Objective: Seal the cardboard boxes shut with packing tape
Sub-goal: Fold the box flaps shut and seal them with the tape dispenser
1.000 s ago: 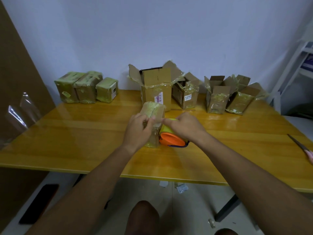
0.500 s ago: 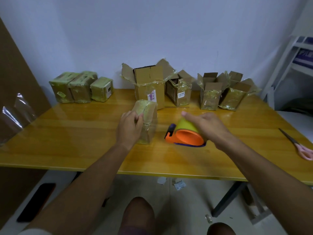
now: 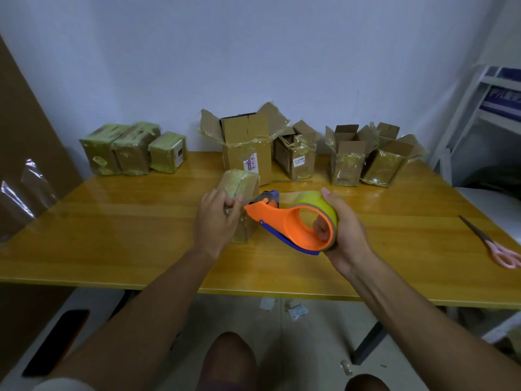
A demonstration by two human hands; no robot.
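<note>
1. Left fingers (image 3: pixel 234 203) curl round the small box (image 3: pixel 241 190), thumb side toward the camera; left hand (image 3: pixel 215 221) steadies it upright on the table (image 3: pixel 112 235).
2. Right fingers (image 3: pixel 321 230) hook through the core of the dispenser (image 3: pixel 293 224); one fingertip shows over the top of the tape roll (image 3: pixel 318 200). Right hand (image 3: pixel 346 230) holds it lifted off the table, tilted.
3. Dispenser nose points left at the box, right at the box's near upper edge. Contact or a small gap: cannot tell.
4. Box is already heavily wrapped in yellowish tape, flaps down. Judgement: step in hand is laying another strip on this box, start of a pass.
5. Next move calls for: press the tape's free end onto the box face, hold the box firm with the left hand, pull the dispenser across the seam, then tear on the cutter. Free end not visible from here.
6. Risk: the box is light, so it could tip or slide if the left grip loosens during the pull.
7. Further out: three taped boxes (image 3: pixel 132 150) at back left, four open boxes (image 3: pixel 310 153) at back centre and right, flaps up. Judgement: roughly halfway through.
8. Scissors (image 3: pixel 493 244) at the right table edge, well apart from both hands.
</note>
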